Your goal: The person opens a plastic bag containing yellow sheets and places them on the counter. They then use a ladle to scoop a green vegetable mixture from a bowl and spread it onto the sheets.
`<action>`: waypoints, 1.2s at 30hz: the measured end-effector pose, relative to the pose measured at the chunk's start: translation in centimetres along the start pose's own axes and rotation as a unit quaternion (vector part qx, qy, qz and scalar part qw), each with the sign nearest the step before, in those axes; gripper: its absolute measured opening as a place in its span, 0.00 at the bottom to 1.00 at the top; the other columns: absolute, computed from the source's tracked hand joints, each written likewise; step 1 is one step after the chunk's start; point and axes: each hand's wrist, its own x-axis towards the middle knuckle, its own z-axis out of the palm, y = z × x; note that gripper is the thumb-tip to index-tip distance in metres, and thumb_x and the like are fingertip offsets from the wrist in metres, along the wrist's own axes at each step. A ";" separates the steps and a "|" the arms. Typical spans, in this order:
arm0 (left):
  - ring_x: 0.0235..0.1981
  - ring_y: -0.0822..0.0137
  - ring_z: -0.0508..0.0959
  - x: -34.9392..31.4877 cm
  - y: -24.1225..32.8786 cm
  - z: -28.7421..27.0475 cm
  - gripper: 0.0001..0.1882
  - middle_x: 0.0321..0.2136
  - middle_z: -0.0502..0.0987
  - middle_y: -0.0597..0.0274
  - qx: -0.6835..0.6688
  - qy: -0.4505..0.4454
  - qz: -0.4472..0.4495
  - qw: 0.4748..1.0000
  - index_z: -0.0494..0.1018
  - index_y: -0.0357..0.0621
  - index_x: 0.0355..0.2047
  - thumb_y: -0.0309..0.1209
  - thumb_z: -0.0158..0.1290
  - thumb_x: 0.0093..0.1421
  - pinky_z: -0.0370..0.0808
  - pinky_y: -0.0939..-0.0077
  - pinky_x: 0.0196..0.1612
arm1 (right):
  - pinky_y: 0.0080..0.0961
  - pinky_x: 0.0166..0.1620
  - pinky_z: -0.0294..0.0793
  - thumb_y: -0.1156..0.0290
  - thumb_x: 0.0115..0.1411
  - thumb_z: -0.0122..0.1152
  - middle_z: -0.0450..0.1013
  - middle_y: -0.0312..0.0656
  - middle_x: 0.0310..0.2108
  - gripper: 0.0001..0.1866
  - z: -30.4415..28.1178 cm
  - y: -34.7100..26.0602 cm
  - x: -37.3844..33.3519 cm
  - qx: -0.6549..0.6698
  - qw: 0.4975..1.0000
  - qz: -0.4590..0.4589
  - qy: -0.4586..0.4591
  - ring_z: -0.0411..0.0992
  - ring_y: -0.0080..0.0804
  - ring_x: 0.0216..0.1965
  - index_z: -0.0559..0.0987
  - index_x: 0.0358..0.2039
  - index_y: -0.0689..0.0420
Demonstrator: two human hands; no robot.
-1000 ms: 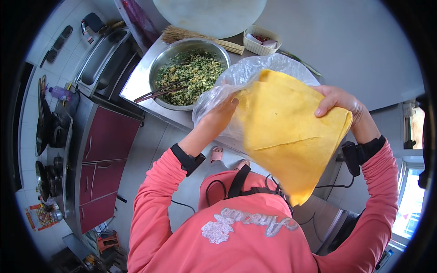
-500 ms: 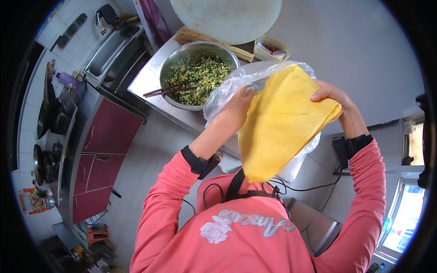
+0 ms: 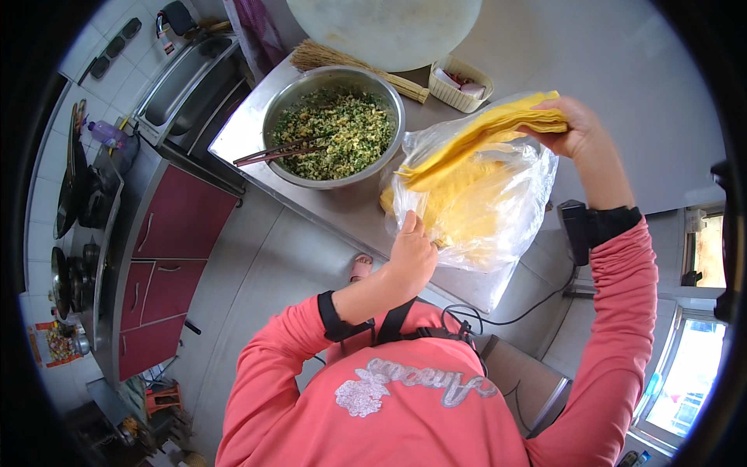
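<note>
My right hand (image 3: 574, 128) is closed on one end of a folded stack of thin yellow sheets (image 3: 486, 131), which look like bean curd skin. The stack's far end dips into the mouth of a clear plastic bag (image 3: 517, 206) at the table's near edge. More yellow shows through the bag's wall. Lower down, my left hand (image 3: 412, 253) pinches the bag's near side. Left of the bag stands a steel bowl (image 3: 334, 184) of chopped greens with yellow and pale bits. A pair of dark chopsticks (image 3: 268, 154) rests across its rim.
Behind the bowl lie a straw whisk broom (image 3: 327, 58) and a cream basket (image 3: 467, 97) holding reddish and pale items. A large round pale board (image 3: 389, 27) is at the back. Left are maroon cabinets (image 3: 183, 210) and a sink (image 3: 183, 89). A black cable (image 3: 529, 313) runs beside me.
The yellow sheets, spread broad in front of the bag before, are now edge-on over its mouth in my right hand. My left hand has moved down and nearer, onto the bag's side.
</note>
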 end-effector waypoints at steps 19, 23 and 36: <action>0.29 0.59 0.80 5.3 1.5 2.4 0.22 0.23 0.80 0.65 -0.149 -0.134 -0.055 0.978 0.72 0.49 0.49 0.40 0.53 0.54 0.56 0.53 0.46 | 0.42 0.53 0.75 0.86 0.49 0.54 0.70 0.55 0.48 0.28 -3.5 -0.6 -1.5 -0.133 0.988 -0.066 0.029 0.74 0.50 0.46 0.66 0.54 0.66; 0.31 0.59 0.79 3.4 2.5 2.0 0.20 0.24 0.80 0.65 -0.097 -0.033 -0.010 0.995 0.77 0.56 0.44 0.42 0.57 0.49 0.55 0.52 0.46 | 0.41 0.51 0.76 0.87 0.48 0.54 0.70 0.54 0.47 0.29 -2.3 1.0 -1.5 -0.125 0.988 -0.094 0.016 0.73 0.47 0.48 0.66 0.54 0.67; 0.42 0.56 0.71 1.0 0.5 -0.9 0.15 0.34 0.78 0.59 -0.159 -0.026 -0.006 0.987 0.82 0.55 0.32 0.39 0.62 0.40 0.55 0.60 0.49 | 0.28 0.52 0.72 0.90 0.39 0.49 0.72 0.45 0.46 0.37 -7.0 -2.9 -5.0 -0.426 0.899 -0.100 0.017 0.72 0.38 0.47 0.68 0.56 0.61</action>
